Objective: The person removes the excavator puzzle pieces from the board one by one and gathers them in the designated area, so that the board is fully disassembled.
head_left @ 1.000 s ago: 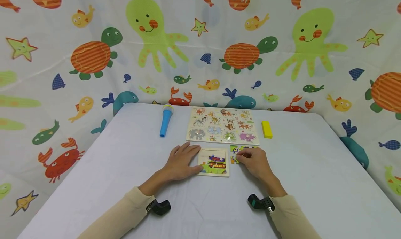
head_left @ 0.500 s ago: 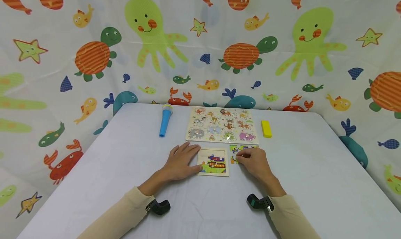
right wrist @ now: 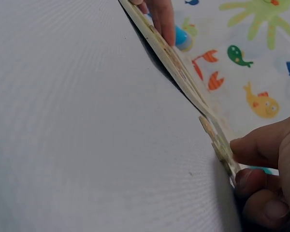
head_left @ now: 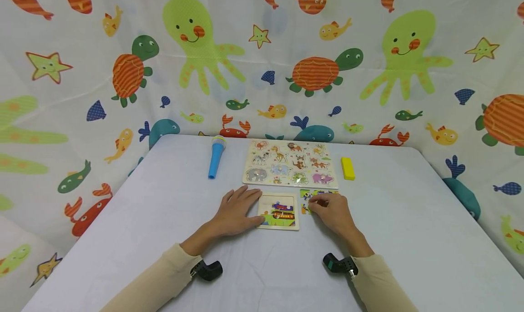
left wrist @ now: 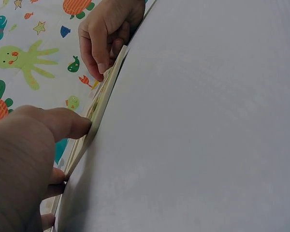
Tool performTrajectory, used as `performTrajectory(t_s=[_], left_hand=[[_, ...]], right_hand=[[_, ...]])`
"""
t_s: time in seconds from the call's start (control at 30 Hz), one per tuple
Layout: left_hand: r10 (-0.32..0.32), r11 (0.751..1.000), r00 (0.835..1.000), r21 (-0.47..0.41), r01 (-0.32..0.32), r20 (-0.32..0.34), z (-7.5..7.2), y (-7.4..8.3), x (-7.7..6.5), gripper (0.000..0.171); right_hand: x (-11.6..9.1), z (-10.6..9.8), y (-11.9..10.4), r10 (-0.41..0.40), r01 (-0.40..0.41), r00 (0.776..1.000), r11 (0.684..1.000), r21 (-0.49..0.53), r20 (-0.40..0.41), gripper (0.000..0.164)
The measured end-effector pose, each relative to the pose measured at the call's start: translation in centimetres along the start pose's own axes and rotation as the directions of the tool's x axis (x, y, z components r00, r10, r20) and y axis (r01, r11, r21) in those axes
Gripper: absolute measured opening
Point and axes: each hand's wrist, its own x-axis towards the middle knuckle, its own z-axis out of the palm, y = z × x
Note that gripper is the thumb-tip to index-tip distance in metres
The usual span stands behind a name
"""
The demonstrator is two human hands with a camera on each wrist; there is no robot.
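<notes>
A small wooden jigsaw tray (head_left: pixel 279 195), part-filled with a colourful train-like picture, lies flat on the table. My left hand (head_left: pixel 235 214) rests at its left side, fingers spread, with the thumb on the lower left edge. In the left wrist view, the thumb of this left hand (left wrist: pixel 63 123) touches the tray's rim. Right of the tray lie several loose jigsaw pieces (head_left: pixel 304 193), partly hidden by my right hand (head_left: pixel 335 212). The right thumb and index finger pinch at one piece there. In the right wrist view, the right hand's fingers (right wrist: pixel 253 145) meet the pieces' edge.
Behind the tray lies a large animal peg puzzle board (head_left: pixel 290 164). A blue toy microphone (head_left: pixel 215 159) lies at the back left, and a yellow block (head_left: pixel 348 168) at the back right. A sea-animal cloth (head_left: pixel 254 84) hangs behind the white table (head_left: pixel 409 221).
Both hands, the tray and the pieces stay where they were. Only the hanging cloth at the far left has shifted, its printed figures moving to the right.
</notes>
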Motion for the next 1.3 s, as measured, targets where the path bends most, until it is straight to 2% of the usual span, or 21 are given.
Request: performTrajectory(t_s=[0.3,0.57,0.73,1.1,1.3], left_hand=[[0.014,1.0,1.0,-0.001,-0.014,-0.011,-0.3,0.1,0.0,0.077],[0.008,1.0,1.0,0.001,-0.008,-0.02,-0.1,-0.1,-0.1,0.077],[-0.003,1.0,1.0,-0.002,0.003,-0.014,-0.1,-0.1,-0.1,0.077],[0.006,1.0,1.0,-0.003,-0.006,-0.008,-0.1,-0.1,0.0,0.076],[0.009,1.0,1.0,-0.001,-0.009,-0.006,0.1,-0.1,0.0,0.076]], right_hand=[[0.0,0.2,-0.5,-0.021,0.021,1.0,1.0,0.018,-0.02,0.015],[0.5,0.8,-2.0,-0.159,0.159,0.987,0.987,0.004,-0.031,0.016],[0.9,1.5,-3.4,-0.191,0.191,0.981,0.982,0.007,0.014,0.018],[1.5,3.1,-5.9,-0.13,0.136,0.97,0.99,-0.018,0.206,0.028],[1.4,3.7,-6.2,-0.081,0.1,0.966,0.993,-0.065,0.244,0.033]])
